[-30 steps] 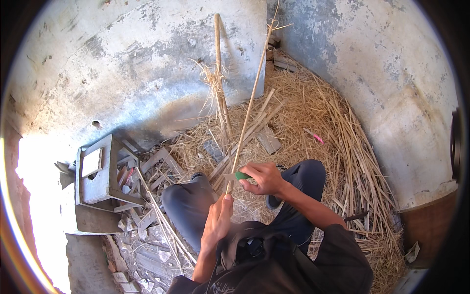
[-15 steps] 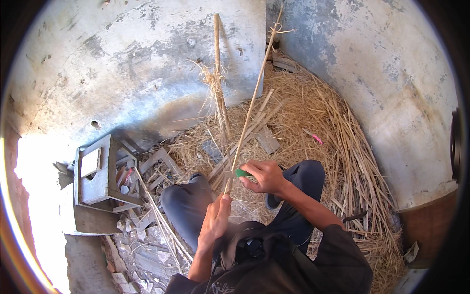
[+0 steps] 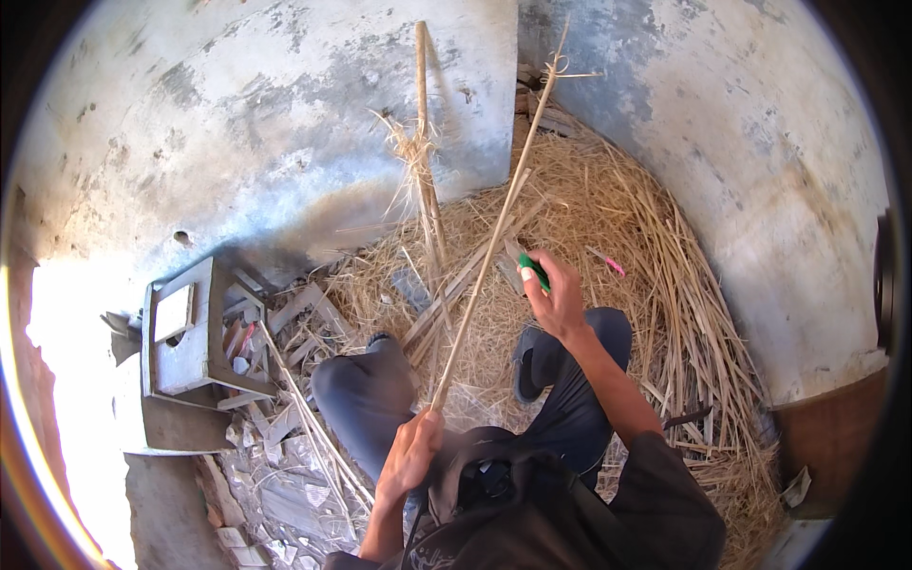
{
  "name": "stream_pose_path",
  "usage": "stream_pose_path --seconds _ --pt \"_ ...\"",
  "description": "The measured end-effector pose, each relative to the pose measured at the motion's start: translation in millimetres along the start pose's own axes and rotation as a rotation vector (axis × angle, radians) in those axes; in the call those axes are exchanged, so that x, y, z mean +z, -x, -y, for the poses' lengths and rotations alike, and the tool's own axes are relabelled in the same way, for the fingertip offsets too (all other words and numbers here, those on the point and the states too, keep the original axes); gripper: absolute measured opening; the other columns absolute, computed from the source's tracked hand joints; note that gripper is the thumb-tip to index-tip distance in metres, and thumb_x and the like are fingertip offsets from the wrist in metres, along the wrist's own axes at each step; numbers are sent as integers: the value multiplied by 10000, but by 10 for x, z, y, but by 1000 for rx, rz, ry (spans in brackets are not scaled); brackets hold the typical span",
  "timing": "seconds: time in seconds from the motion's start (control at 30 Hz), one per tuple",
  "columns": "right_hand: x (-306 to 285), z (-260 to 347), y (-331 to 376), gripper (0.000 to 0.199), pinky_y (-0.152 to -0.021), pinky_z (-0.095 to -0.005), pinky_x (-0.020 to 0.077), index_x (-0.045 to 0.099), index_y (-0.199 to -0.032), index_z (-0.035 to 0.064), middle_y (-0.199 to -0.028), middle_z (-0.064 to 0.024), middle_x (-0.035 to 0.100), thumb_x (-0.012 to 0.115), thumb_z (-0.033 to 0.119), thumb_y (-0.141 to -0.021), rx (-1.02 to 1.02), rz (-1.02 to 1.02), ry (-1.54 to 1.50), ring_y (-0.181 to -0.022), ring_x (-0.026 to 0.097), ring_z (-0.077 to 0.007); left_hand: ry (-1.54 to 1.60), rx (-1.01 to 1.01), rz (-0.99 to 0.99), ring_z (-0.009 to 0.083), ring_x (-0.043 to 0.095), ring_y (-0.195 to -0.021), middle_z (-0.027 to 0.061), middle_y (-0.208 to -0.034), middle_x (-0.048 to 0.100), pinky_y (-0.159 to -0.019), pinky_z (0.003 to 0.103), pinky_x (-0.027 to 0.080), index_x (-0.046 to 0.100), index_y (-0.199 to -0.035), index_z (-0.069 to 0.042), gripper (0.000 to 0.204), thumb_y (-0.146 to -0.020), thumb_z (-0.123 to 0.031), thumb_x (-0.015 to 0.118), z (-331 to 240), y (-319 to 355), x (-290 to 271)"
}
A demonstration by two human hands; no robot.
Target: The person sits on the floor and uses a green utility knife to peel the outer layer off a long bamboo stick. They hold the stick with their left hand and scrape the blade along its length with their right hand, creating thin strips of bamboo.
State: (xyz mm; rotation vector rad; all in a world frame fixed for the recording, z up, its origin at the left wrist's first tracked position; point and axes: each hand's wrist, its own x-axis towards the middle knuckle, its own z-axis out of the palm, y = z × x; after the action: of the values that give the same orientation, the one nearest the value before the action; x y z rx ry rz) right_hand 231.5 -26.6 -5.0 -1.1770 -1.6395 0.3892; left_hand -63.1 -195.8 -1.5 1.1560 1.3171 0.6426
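Note:
My left hand [image 3: 411,451] is closed around the lower end of a long, thin bamboo strip [image 3: 489,249]. The strip slants up and away to the right, with loose curls near its far tip. To the right of it, my right hand [image 3: 559,296] grips a knife [image 3: 534,272] by its green handle. The blade points up and to the left and is only partly distinct against the straw; a small gap separates it from the strip. Beneath both hands lie pale shavings [image 3: 475,380], between my bent legs.
A pole [image 3: 422,85] wrapped in shavings leans on the wall. Straw and long strips [image 3: 698,304] heap up at the right, with a pink-handled tool [image 3: 608,263] on them. At left stands a grey wooden box [image 3: 180,332] above rubble [image 3: 285,494].
My right hand has carried the knife away from the strip, up and to the right. My left hand has drawn slightly lower, and the strip's far end has swung right.

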Motion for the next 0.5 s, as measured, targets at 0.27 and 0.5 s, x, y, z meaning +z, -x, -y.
stream_pose_path --seconds 0.27,0.5 --pt "256 139 199 277 -647 -275 465 687 -1159 17 -771 4 657 717 244 -1004 184 322 -374 -701 590 -64 273 -94 93 73 318 -546 -64 -642 346 -501 285 272 544 -907 -74 470 -1141 -437 357 -90 -166 23" --pt "366 133 232 190 -773 -278 553 701 -1131 -2 -874 -25 711 692 154 -1023 337 312 -716 -845 699 -105 232 13 249 76 395 -524 -31 -714 425 -490 247 373 571 -1126 -40 538 -1152 -511 314 106 -496 -26"
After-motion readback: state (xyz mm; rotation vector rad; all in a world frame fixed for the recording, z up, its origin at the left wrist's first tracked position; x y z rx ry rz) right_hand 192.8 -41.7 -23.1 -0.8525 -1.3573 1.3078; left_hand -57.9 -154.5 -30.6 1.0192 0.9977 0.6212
